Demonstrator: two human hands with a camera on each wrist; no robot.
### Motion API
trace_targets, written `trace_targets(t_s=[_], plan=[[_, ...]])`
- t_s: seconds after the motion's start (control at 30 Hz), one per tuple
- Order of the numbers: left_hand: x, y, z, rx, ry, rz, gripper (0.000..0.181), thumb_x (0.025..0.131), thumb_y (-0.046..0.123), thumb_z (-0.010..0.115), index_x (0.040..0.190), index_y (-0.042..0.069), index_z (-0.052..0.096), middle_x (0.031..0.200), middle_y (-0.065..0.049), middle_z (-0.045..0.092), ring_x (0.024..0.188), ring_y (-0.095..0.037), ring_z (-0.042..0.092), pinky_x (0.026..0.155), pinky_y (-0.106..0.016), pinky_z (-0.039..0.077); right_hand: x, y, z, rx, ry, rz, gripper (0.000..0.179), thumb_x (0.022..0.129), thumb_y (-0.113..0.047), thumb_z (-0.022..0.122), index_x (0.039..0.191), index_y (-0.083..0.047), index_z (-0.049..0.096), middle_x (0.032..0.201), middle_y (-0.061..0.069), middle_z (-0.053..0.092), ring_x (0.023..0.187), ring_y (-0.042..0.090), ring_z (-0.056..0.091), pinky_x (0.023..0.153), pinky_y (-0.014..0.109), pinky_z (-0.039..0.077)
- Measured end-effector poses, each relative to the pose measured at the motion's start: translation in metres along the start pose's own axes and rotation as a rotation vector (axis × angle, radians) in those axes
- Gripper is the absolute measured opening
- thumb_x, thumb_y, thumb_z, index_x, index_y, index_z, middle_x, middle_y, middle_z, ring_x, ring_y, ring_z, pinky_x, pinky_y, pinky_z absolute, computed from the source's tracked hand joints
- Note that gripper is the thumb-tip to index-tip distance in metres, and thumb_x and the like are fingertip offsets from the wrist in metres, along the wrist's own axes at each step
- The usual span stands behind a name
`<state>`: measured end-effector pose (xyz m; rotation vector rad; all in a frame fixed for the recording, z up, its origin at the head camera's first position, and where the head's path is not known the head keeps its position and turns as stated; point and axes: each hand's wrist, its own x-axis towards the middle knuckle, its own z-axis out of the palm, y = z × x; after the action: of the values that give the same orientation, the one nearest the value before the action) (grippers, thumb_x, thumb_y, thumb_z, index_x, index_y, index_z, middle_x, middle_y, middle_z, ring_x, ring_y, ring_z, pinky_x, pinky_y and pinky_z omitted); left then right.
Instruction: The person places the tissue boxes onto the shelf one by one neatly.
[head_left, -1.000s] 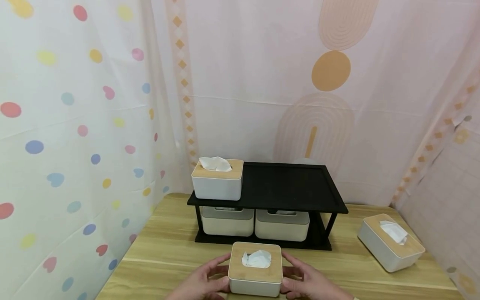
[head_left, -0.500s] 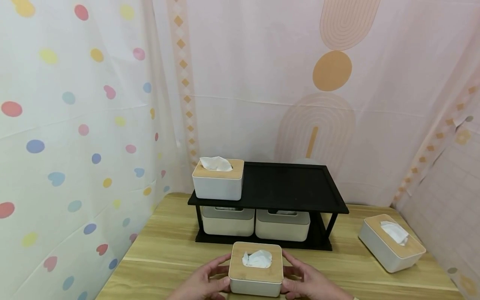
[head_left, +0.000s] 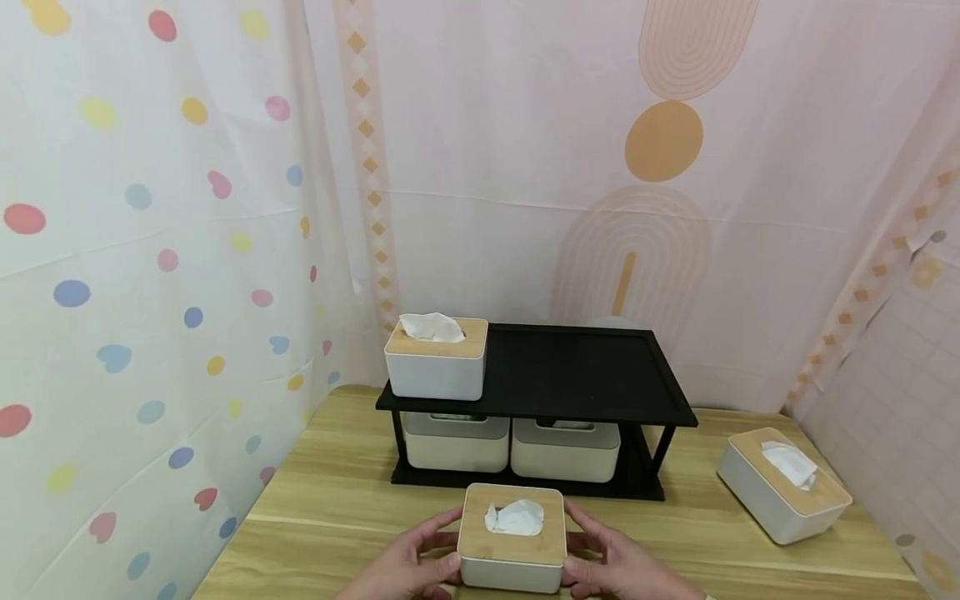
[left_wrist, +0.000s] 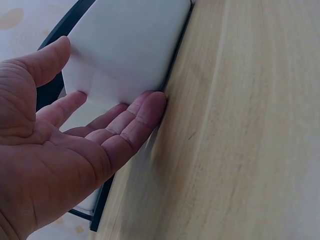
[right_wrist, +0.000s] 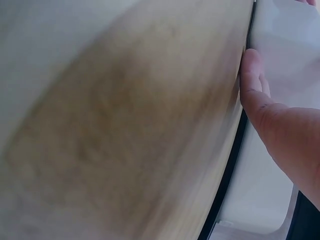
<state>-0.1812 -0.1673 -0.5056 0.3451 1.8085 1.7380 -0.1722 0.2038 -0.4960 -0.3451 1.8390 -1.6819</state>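
Observation:
A white tissue box with a light wooden lid and a tissue showing in its slot rests on the table between both hands. My left hand grips its left side, thumb near the front corner, index finger toward the back. From the opposite side my right hand holds it the same way. In the left wrist view, the fingertips of the left hand touch the smooth white wall of the tissue box, low down by the tabletop. The right wrist view has the right hand along the other wall.
Behind stands a black two-tier rack. One tissue box sits at its upper left; two more, a left box and a right box, fill the lower shelf. Another tissue box lies angled at the table's right. Patterned curtains surround the table.

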Motion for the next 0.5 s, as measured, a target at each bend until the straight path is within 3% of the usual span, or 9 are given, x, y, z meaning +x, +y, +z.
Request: trace_targets(t_s=[0.5], plan=[[-0.0026,0.0025,0.0040,0.032,0.041,0.001,0.079,0.107,0.033,0.068,0.169,0.006,0.027,0.151,-0.034,0.053,0.114,-0.031,0.073,0.090,-0.046,0.065,0.0007,0.0012,0.0007,-0.043,-0.016,-0.007,0.087,0.113,-0.035,0.056,0.171,-0.011,-0.004,0.162,0.048,0.026,0.122,0.034,0.070,0.100,0.048,0.062]])
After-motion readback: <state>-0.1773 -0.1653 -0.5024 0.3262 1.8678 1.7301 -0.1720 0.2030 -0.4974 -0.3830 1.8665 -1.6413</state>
